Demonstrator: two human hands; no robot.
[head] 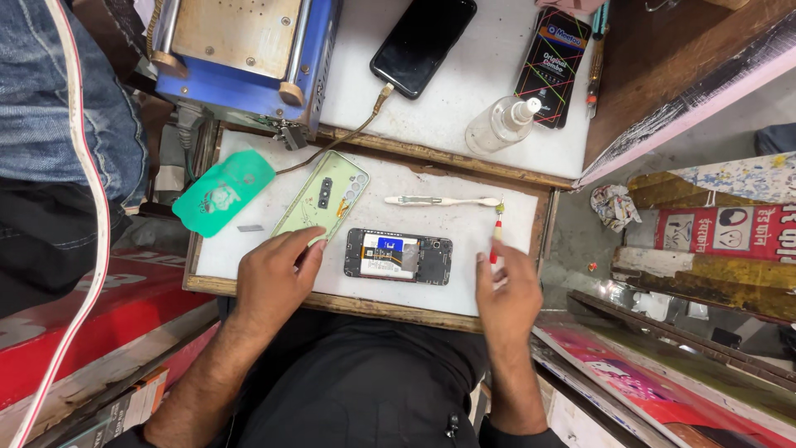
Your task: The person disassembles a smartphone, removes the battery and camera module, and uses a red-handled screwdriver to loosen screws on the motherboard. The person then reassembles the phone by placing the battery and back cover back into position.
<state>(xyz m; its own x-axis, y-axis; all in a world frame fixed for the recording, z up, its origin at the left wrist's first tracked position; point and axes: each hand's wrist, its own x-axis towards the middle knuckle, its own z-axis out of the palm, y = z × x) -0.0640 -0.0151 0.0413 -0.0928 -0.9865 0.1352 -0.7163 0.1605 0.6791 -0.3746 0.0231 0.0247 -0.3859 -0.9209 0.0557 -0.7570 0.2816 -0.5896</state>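
Observation:
An opened phone (399, 256) lies face down on the white work tray (464, 286), its battery and board showing. My left hand (274, 278) rests flat on the tray just left of it, fingertips touching the lower end of the pale green back cover (322, 197). My right hand (506, 294) sits at the tray's right side and grips a thin red-handled screwdriver (497, 231), which points away from me. A white toothbrush (444, 201) lies across the tray above the phone.
A green plastic card (224, 192) lies at the tray's left edge. Beyond the tray stand a blue heating machine (240, 50), a black phone on a cable (423, 35), a clear dropper bottle (502, 123) and a dark flat box (553, 65).

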